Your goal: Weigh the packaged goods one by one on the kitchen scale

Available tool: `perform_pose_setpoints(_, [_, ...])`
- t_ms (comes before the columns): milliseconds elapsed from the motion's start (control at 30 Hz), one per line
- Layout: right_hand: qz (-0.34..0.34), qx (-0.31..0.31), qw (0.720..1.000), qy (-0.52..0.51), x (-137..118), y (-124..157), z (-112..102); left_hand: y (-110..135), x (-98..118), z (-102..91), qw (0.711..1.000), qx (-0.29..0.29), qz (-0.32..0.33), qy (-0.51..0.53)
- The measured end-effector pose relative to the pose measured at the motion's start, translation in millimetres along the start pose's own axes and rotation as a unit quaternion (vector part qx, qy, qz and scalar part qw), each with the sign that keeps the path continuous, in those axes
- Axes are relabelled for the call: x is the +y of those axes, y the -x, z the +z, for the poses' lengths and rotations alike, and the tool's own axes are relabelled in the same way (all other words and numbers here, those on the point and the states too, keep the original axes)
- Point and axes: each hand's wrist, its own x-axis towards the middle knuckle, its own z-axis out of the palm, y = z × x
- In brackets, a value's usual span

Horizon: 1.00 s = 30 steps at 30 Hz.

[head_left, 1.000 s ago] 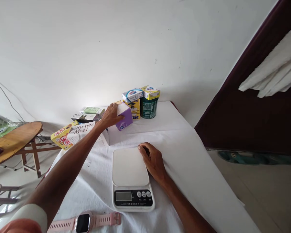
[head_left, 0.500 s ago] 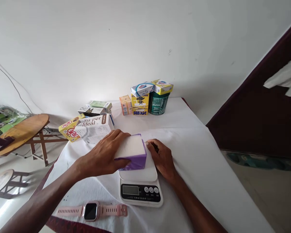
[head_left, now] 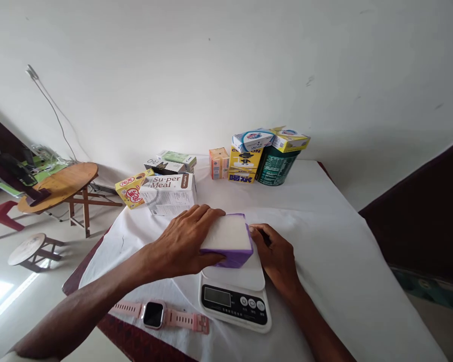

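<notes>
My left hand (head_left: 186, 239) grips a purple box with a white top (head_left: 228, 240) and holds it on the platform of a white kitchen scale (head_left: 237, 289). The scale has a dark display and three buttons at its front. My right hand (head_left: 277, 254) rests with curled fingers against the right edge of the scale's platform, its fingertips beside the box.
A pink smartwatch (head_left: 156, 315) lies by the front edge of the white-clothed table (head_left: 324, 241). At the back stand a "Su-per Meal" box (head_left: 169, 193), a yellow packet (head_left: 130, 187), small cartons (head_left: 245, 163) and a green tub (head_left: 275, 165). A round wooden table (head_left: 60, 183) and stools are at left.
My left hand carried the purple box from the back of the table down onto the scale's platform. The right hand stayed by the scale. The view has shifted left.
</notes>
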Motion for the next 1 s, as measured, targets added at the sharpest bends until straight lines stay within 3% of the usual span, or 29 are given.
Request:
perform_pose_setpoints(100, [0.003, 0.002, 1.000, 0.006, -0.9, 1.2, -0.8, 21.0, -10.2, -13.0, 0.999, 0.043, -0.030, 0.008])
perform_pose_setpoints(267, [0.012, -0.007, 1.000, 0.015, -3.6, 2.8, -1.6, 71.4, -47.2, -39.1, 0.977, 0.122, -0.155, -0.074])
perform_pose_setpoints(467, [0.035, -0.009, 0.999, 0.033, -4.3, 1.9, -0.4, 112.6, -104.0, -42.4, 0.941, 0.146, -0.276, -0.128])
perform_pose_setpoints(667, [0.041, -0.009, 0.998, 0.038, -5.2, 2.5, -1.0, 109.2, -138.6, -29.7, 0.926, 0.169, -0.310, -0.136])
perform_pose_setpoints(1000, [0.029, -0.009, 0.999, 0.038, -2.1, 1.8, 0.1, 89.2, -152.2, -26.2, 0.935, 0.173, -0.278, -0.136])
